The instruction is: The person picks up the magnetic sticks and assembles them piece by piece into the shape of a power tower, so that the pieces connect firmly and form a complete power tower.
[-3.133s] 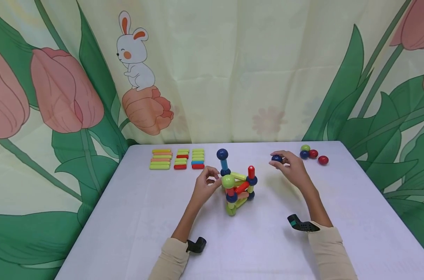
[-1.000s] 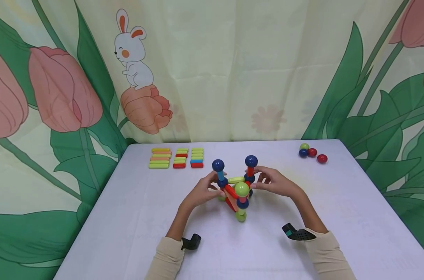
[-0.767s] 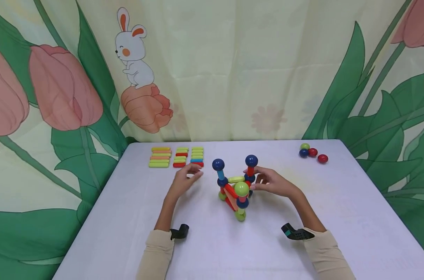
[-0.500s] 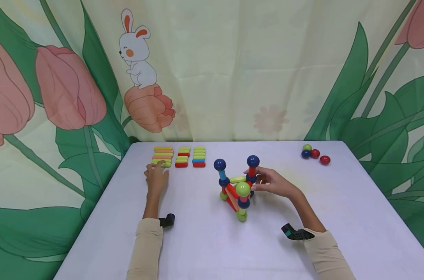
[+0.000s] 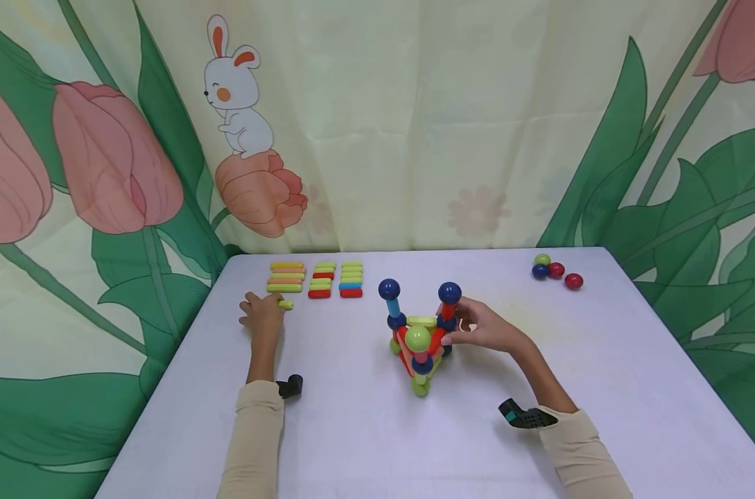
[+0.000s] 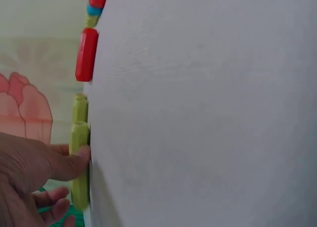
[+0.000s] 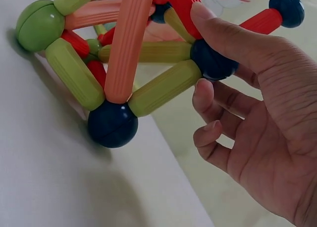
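Observation:
My left hand point(image 5: 263, 319) pinches a yellow-green magnetic rod point(image 6: 79, 135) between thumb and fingers, just in front of the left column of rods. In the head view only the rod's right end shows past the hand. My right hand point(image 5: 489, 327) holds the magnetic ball-and-rod structure point(image 5: 422, 321) at its right side. In the right wrist view, the thumb and a finger grip around a dark blue ball point(image 7: 213, 61) at one of its joints. Two uprights topped with dark blue balls rise at the structure's back, and a light green ball point(image 5: 417, 339) tops the front one.
Three columns of coloured rods point(image 5: 319, 294) lie at the back left of the white table point(image 5: 352, 430). Several loose balls point(image 5: 556, 270), red, dark blue and green, sit at the back right. A printed curtain point(image 5: 377, 138) hangs behind the table.
The right hand's dark blue ball now tops the structure's right upright. My left hand has left the structure, reached the left rods and drawn one yellow-green rod forward. The structure has turned.

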